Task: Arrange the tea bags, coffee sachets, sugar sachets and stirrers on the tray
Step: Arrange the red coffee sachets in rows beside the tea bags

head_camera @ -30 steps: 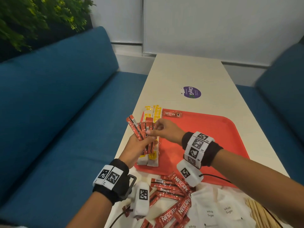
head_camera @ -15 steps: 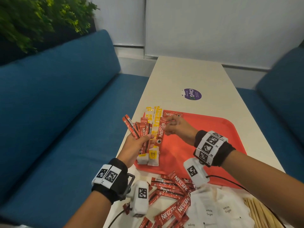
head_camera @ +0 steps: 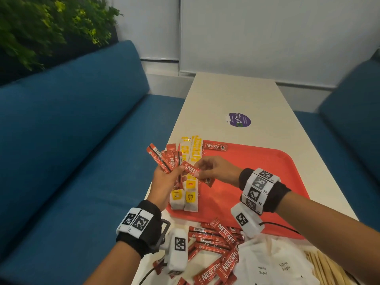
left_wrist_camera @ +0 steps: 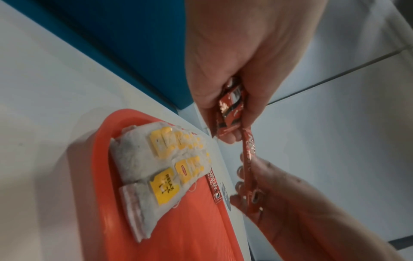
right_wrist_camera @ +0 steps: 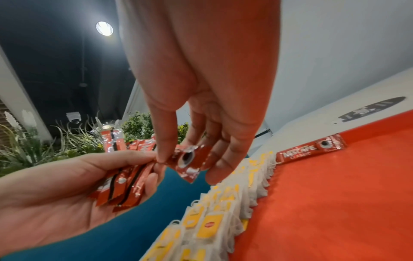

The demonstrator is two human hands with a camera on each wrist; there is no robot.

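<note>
Left hand [head_camera: 164, 182] grips a fan of coffee sachets [head_camera: 164, 159]; right hand [head_camera: 213, 171] pinches one Nescafé sachet [head_camera: 193, 171], seemingly touching the fan, above the tray's [head_camera: 257, 171] left edge.

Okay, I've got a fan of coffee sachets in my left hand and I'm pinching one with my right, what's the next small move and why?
Probably draw that coffee sachet free with the right hand and lay it on the tray beside the one sachet already at the far edge. The left hand holds the bunch; the tea bags already line the tray's left side.
</note>
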